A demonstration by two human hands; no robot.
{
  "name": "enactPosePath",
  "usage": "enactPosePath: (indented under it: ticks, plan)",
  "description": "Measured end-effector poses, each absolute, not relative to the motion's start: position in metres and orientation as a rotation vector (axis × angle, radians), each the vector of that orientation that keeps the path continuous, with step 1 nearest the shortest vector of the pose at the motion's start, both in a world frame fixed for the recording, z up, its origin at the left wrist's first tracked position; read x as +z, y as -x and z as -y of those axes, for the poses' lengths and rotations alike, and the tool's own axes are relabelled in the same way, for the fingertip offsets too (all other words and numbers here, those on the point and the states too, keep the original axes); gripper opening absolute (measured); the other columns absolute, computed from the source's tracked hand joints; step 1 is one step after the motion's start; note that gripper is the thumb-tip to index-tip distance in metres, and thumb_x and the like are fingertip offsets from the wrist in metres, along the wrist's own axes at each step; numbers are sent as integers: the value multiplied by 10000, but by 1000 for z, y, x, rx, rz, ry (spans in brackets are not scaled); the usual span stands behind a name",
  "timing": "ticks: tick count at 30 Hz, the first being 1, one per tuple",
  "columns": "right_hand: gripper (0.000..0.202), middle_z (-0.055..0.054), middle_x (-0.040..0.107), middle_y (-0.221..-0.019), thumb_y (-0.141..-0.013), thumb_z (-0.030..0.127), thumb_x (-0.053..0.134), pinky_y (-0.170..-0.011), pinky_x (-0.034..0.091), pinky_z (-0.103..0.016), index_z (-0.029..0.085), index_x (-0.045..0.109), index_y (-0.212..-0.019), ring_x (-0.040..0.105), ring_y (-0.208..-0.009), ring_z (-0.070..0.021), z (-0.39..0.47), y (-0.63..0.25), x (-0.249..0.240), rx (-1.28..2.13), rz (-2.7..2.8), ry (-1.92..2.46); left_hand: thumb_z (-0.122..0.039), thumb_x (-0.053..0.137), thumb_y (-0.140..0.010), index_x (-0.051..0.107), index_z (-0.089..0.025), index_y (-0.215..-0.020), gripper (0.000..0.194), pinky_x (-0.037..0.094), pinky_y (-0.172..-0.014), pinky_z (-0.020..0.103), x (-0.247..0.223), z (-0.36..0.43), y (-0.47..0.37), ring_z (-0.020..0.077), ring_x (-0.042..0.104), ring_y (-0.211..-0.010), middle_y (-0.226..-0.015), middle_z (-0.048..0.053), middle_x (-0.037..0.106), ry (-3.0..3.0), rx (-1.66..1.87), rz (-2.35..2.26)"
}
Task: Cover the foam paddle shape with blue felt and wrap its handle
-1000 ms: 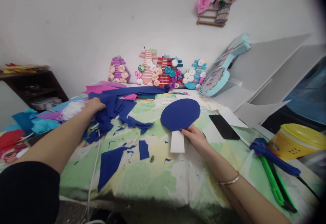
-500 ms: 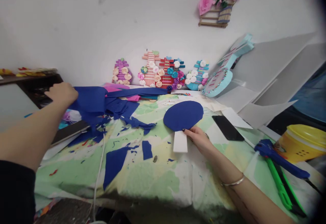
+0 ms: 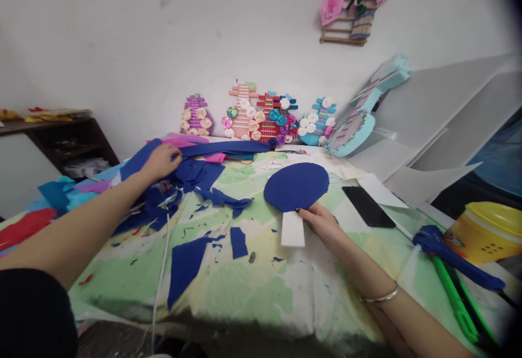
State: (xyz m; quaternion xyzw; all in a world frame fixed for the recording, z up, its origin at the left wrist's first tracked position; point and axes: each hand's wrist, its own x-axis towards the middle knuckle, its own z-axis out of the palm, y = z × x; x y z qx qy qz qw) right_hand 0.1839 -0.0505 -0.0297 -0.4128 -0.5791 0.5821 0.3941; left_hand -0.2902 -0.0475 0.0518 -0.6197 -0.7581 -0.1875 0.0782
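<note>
My right hand [image 3: 320, 223] pinches a paddle-shaped piece where its blue round part [image 3: 297, 186] meets a white stem [image 3: 292, 229]. At the back left my left hand [image 3: 162, 161] is over the pile of blue sheets [image 3: 196, 172], its fingers bent down on blue material; whether they grip a sheet is hard to tell. A long blue strip [image 3: 228, 148] lies behind the pile. Blue scraps [image 3: 187, 265] are strewn on the cloth in front.
A black phone [image 3: 368, 206], a blue glue gun [image 3: 452, 255], a green-handled tool [image 3: 454, 298] and a yellow tub [image 3: 487, 230] are at the right. Decorated guitar shapes [image 3: 269, 119] stand along the wall. A white cord [image 3: 161, 276] crosses the cloth [image 3: 244, 298].
My left hand has moved right, from the left end of the blue sheet to over the pile. The raised sheet is now lower and partly behind the arm. My right hand keeps its hold.
</note>
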Motion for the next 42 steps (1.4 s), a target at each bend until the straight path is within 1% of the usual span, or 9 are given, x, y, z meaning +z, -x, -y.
enactPosePath:
  ticks: [4, 8, 11, 17, 21, 25, 28, 33, 42]
  plan:
    - [262, -62, 735, -855, -673, 365, 685, -728, 439, -316, 162, 720, -837, 627, -816, -227, 49, -185, -31, 1463, 1486, 1047, -483, 658, -666, 681, -128, -783, 374, 422, -821, 308, 23, 11, 268, 297, 609, -939, -915, 135, 703, 1907, -408, 2431]
    - [279, -72, 730, -855, -680, 367, 667, -740, 436, -323, 140, 715, -836, 623, -826, -234, 51, -184, -29, 1440, 1524, 1083, -416, 742, -565, 612, -139, -552, 307, 434, -801, 352, 6, -1, 263, 396, 616, -960, -773, 191, 691, 1791, -429, 2600]
    - [261, -64, 725, -834, -689, 356, 625, -742, 437, -323, 141, 698, -816, 622, -819, -232, 54, -183, -27, 1381, 1580, 1095, -340, 721, -652, 628, -126, -605, 239, 447, -811, 374, 10, 1, 266, 378, 618, -960, -798, 155, 688, 1719, -568, 2687]
    - [215, -41, 708, -776, -702, 341, 572, -663, 430, -299, 164, 677, -765, 614, -748, -216, 49, -185, -28, 1149, 1652, 1170, -338, 568, -899, 605, -119, -1021, 254, 522, -777, 367, 39, 16, 260, 180, 612, -881, -1006, 57, 626, 1555, -1159, 2716]
    - [234, -23, 634, -582, -681, 394, 639, -562, 370, -276, 182, 632, -580, 545, -597, -182, 45, -190, -26, 982, 1670, 1250, -224, 495, -913, 577, -125, -890, 130, 533, -696, 322, 74, 23, 233, 148, 576, -710, -729, 16, 605, 1605, -1790, 2508]
    - [403, -9, 499, -424, -701, 427, 661, -536, 333, -280, 190, 503, -415, 442, -486, -135, 48, -196, -16, 798, 1660, 1295, -187, 547, -849, 573, -173, -852, 30, 556, -712, 332, 115, 37, 184, 139, 582, -706, -712, -3, 616, 1895, -2387, 2144]
    - [448, -12, 532, -462, -785, 538, 573, -571, 410, -281, 187, 539, -509, 500, -509, -136, 55, -196, -8, 867, 1610, 1167, -122, 604, -753, 592, -161, -835, 91, 555, -614, 317, 127, 56, 131, 141, 588, -643, -706, 3, 623, 2124, -2747, 1890]
    - [495, -48, 676, -886, -695, 578, 684, -658, 552, -346, 223, 586, -1026, 657, -746, -190, 69, -191, 4, 1508, 1337, 693, -161, 704, -650, 607, -131, -797, 180, 501, -511, 231, 86, 85, 37, 125, 593, -555, -653, -1, 617, 2359, -2836, 1960]
    - [201, 45, 553, -544, -607, 277, 756, -432, 381, -194, 161, 597, -644, 464, -450, -63, 56, -202, -1, 1427, 1314, 850, -131, 759, -605, 625, -120, -887, 313, 527, -711, 312, 17, 87, -30, 185, 651, -754, -818, 60, 688, 2327, -3322, 2069]
